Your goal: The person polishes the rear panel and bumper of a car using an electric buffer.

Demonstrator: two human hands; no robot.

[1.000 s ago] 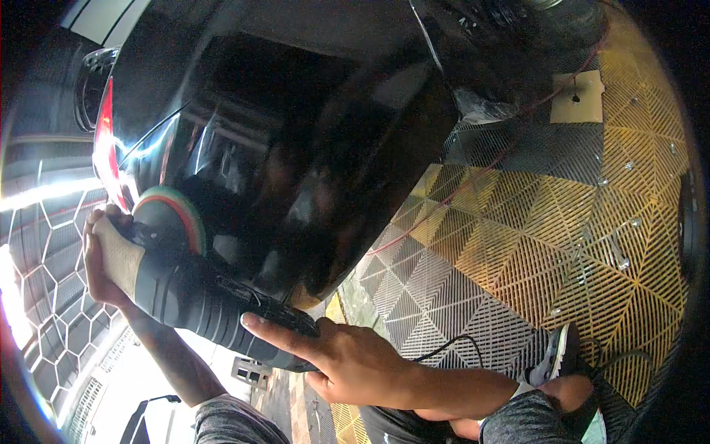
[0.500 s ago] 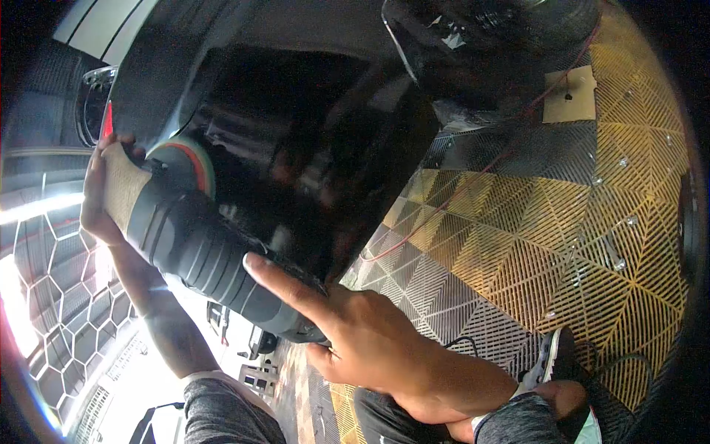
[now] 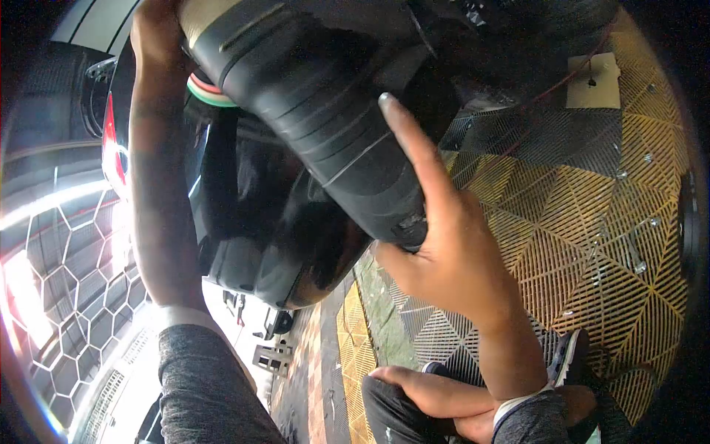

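Fingers point(image 3: 413, 140) of R hand point(image 3: 458, 255) round rear of blk polisher point(image 3: 318, 126), L hand point(image 3: 157, 29) nr front, grip unclear

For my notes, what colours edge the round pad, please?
Round pad: red, whitish and green edge; head view.

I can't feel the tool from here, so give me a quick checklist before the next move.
1. Right hand gripping the polisher: ok, at the rear end, index finger stretched over the body.
2. Left hand secure at the front end: cannot tell, the picture's edge cuts it off.
3. Pad flat on the black car panel: cannot tell, the polisher hides most of it.
4. Pad apart from the red tail light: ok, a gap shows between them.
5. Pad stopped: cannot tell from a still.
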